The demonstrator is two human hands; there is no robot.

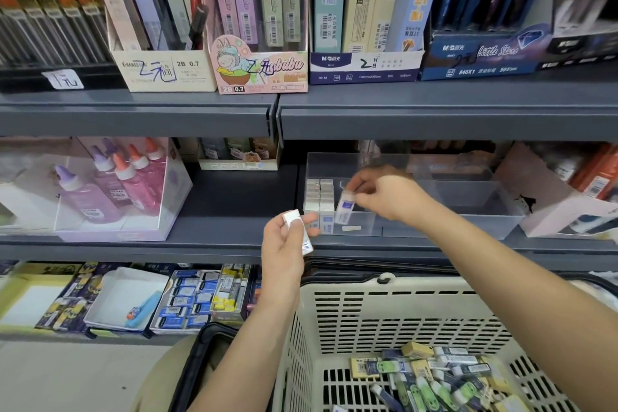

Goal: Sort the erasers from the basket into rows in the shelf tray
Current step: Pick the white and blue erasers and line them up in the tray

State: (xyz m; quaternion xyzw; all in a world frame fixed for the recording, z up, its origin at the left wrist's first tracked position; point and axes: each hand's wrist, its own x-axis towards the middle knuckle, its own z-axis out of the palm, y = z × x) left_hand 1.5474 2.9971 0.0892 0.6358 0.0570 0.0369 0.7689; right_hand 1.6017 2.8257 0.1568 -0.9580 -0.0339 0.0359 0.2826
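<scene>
Noted at centre frame: right hand [384, 196], fingertips pinched on the top of a blue-labelled eraser [344, 209], upright, at the front left of the clear shelf tray [468, 221]; just left of it, two rows of stood erasers [320, 194] against the tray's left wall; below and left, left hand [284, 241], curled round a second eraser [294, 219], outside the tray; at lower right, cream basket [384, 308] with loose erasers [434, 375] on its floor.

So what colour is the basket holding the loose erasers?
Cream, with slotted walls: the basket shows best in the head view.
</scene>
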